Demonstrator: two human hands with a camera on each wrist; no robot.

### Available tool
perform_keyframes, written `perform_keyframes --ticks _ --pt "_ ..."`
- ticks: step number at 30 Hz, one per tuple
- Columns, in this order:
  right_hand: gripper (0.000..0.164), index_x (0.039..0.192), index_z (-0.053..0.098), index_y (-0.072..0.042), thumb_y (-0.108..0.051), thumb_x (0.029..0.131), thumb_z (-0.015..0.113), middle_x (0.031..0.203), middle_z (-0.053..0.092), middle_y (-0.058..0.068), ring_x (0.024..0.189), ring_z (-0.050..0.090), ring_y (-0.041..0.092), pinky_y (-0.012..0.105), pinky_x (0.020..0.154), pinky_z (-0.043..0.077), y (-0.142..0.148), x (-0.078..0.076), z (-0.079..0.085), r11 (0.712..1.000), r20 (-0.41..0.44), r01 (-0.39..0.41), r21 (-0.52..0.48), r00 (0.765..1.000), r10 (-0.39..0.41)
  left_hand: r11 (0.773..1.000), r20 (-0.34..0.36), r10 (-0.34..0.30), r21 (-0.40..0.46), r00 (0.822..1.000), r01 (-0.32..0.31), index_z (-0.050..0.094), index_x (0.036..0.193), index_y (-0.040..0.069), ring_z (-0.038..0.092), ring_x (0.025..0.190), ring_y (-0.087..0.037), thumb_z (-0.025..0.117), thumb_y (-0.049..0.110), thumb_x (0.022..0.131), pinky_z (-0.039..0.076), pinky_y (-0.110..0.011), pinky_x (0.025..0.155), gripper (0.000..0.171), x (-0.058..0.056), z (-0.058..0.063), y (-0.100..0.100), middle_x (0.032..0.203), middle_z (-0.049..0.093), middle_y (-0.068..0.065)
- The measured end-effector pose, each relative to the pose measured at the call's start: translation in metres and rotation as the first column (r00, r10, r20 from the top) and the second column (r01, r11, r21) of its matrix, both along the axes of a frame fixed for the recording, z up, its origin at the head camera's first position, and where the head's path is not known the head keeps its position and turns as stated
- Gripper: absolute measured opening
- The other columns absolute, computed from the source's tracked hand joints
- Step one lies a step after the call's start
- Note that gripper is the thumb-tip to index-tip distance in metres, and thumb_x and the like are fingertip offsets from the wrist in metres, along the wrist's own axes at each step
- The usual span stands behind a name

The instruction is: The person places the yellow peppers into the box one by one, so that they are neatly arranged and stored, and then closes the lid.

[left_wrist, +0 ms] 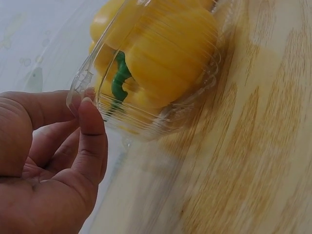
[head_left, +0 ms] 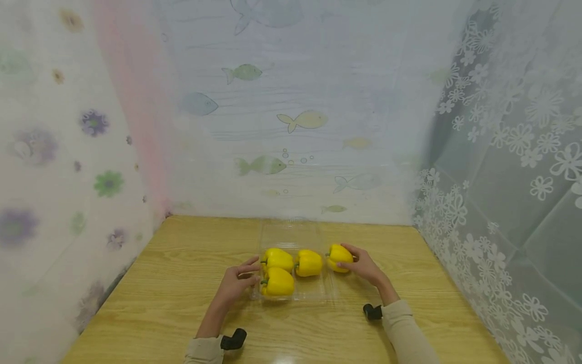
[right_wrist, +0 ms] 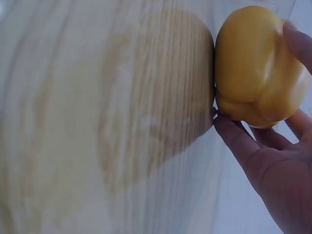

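A clear plastic clamshell container (head_left: 313, 291) lies on the table with its lid folded back. Three yellow bell peppers sit in it: one at back left (head_left: 278, 258), one at front left (head_left: 279, 284) and one at back right (head_left: 309, 263). My left hand (head_left: 233, 284) pinches the container's left rim (left_wrist: 78, 90) between thumb and finger, close to a green stem (left_wrist: 120, 80). Just right of the container, my right hand (head_left: 367, 267) grips another yellow bell pepper (right_wrist: 253, 63), fingers and thumb around its side. In the right wrist view this pepper is low at the tabletop.
The wood-grain table (head_left: 182, 283) meets a fish-print curtain (head_left: 291, 151) at the back. Flowered sheets hang along the left (head_left: 91, 151) and right (head_left: 509, 202) sides. A black mount (head_left: 234, 339) sits at the left wrist, another (head_left: 372, 312) at the right.
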State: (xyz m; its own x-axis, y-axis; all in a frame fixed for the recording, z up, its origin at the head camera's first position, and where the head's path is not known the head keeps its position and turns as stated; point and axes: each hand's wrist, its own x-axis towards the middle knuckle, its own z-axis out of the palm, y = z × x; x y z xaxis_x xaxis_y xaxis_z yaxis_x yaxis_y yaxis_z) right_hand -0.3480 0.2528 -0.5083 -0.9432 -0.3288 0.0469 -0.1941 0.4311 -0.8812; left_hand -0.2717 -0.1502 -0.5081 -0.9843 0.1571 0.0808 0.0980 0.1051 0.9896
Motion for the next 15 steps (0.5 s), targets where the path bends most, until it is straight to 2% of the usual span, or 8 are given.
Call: perform_keyframes --ticks 5,15 --pt "0.075 0.156 0.032 0.006 -0.02 0.097 0.071 0.157 0.036 0.03 0.134 0.047 0.05 0.051 0.102 0.05 -0.0001 0.0006 0.0013 1.0 -0.005 -0.012 -0.001 1.0 0.012 1.0 -0.001 0.0 0.003 1.0 0.0 0.064 0.129 -0.01 0.055 0.129 -0.043 0.067 0.002 0.096 0.057 -0.032 0.086 0.035 -0.0006 -0.0003 -0.0004 0.156 0.045 -0.017" --pt "0.073 0.156 0.034 0.002 -0.019 0.097 0.071 0.157 0.038 0.027 0.132 0.049 0.045 0.047 0.101 0.051 0.0 0.0005 -0.0031 1.0 -0.015 0.007 -0.006 1.0 -0.008 1.0 0.008 0.005 0.025 1.0 -0.005 0.065 0.128 -0.01 0.053 0.131 -0.043 0.068 0.001 0.095 0.057 -0.032 0.086 0.035 -0.0013 -0.0025 0.0001 0.156 0.046 -0.016"
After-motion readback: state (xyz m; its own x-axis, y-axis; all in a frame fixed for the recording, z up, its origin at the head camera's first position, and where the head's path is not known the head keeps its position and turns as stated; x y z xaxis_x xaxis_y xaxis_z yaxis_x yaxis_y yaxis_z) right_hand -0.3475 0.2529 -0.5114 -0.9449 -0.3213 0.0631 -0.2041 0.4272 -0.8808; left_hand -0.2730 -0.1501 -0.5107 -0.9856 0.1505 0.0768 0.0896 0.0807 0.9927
